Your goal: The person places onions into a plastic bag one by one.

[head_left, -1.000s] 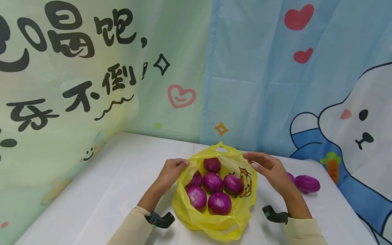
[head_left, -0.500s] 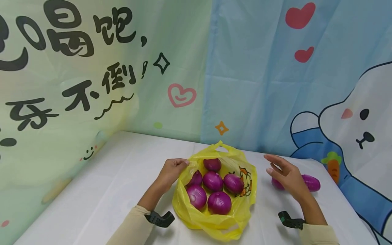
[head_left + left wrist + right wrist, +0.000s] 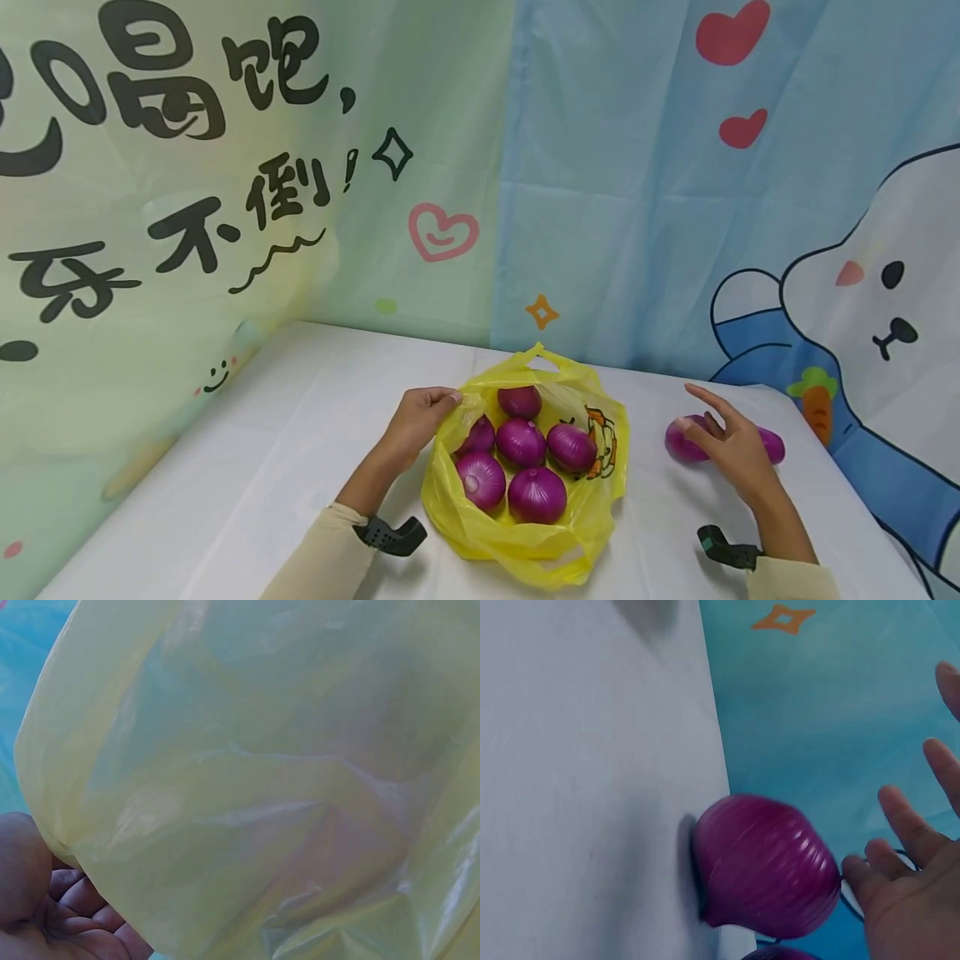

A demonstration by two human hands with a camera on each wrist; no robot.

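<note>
A yellow plastic bag (image 3: 450, 525) lies mouth up on the white table, holding several purple onions (image 3: 537, 497). My left hand (image 3: 420, 421) pinches the left side of the bag's rim between thumb and fingers. In the left wrist view the translucent bag wall (image 3: 225, 847) covers most of the picture beside the curled fingers. Over to the right, my right hand (image 3: 731, 450) hovers with fingers spread above two more onions, partly covering them. One of these, the nearer onion (image 3: 769, 866), shows fully in the right wrist view, close beside the fingers.
The white tabletop (image 3: 300, 450) extends around the bag and ends at a printed cloth backdrop (image 3: 600, 208) behind. A second loose onion (image 3: 772, 447) sits to the right, partly behind the right hand. Black wrist cameras (image 3: 393, 536) are strapped on both wrists.
My right hand has moved right, away from the bag's right rim, to over the loose onions, its fingers spreading. The left hand keeps its grip on the bag, which stays put.
</note>
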